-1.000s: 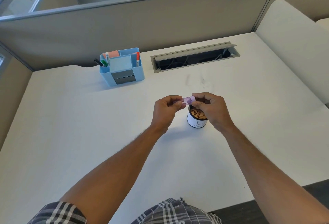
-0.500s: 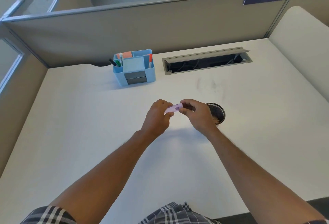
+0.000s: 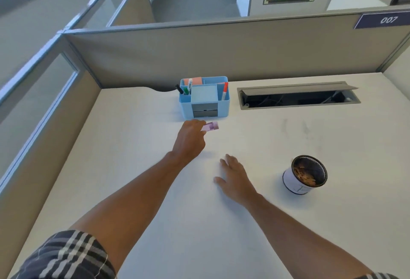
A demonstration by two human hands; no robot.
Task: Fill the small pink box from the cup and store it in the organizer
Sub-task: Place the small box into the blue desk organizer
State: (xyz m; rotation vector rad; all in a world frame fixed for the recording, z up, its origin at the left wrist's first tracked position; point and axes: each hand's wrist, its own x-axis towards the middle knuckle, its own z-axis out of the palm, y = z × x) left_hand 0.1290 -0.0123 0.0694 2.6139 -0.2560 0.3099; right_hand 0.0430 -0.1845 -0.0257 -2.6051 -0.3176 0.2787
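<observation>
Head: left hand [image 3: 190,139] pinches small translucent pink box [image 3: 210,127]

Reading "007" in white slanted numerals on a dark blue plate [image 3: 382,20] sitting at the top edge of the partition [image 3: 221,56], far right. Showing a faint pen mark, illegible, on the white label of the cup [image 3: 305,174], well below that plate.

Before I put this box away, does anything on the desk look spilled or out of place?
No spill shows. Only oddities: faint grey smudges on the white desk before the open cable hatch.
</observation>
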